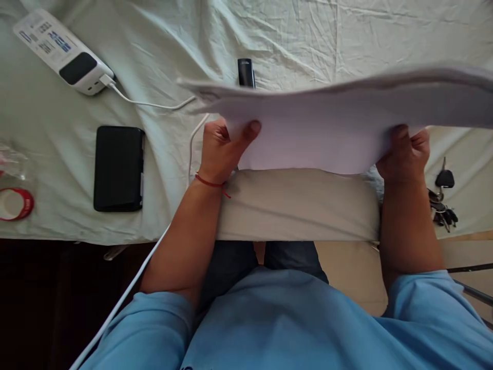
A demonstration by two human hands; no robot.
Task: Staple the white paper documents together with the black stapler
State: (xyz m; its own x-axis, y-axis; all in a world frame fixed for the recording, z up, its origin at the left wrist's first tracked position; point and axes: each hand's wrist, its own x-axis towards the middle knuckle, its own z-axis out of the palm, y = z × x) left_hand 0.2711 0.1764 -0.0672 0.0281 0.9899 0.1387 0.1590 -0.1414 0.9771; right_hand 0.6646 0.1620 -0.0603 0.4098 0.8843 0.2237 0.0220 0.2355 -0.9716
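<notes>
On sheeted table [154, 46], white cloth [327, 128] pinched btwn L hand [221, 151] & R hand [404, 154] fingers.

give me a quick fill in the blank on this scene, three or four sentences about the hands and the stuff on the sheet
1. Both hands, the left hand and the right hand, grip a pale, blurred ____ lifted above the cushion.
2. The thread around the left wrist is ____ in colour.
3. The black phone lies to the ____ of the left hand.
4. Beside the right forearm lies a bunch of ____ on the sheet.

Missing words: cloth; red; left; keys
</notes>
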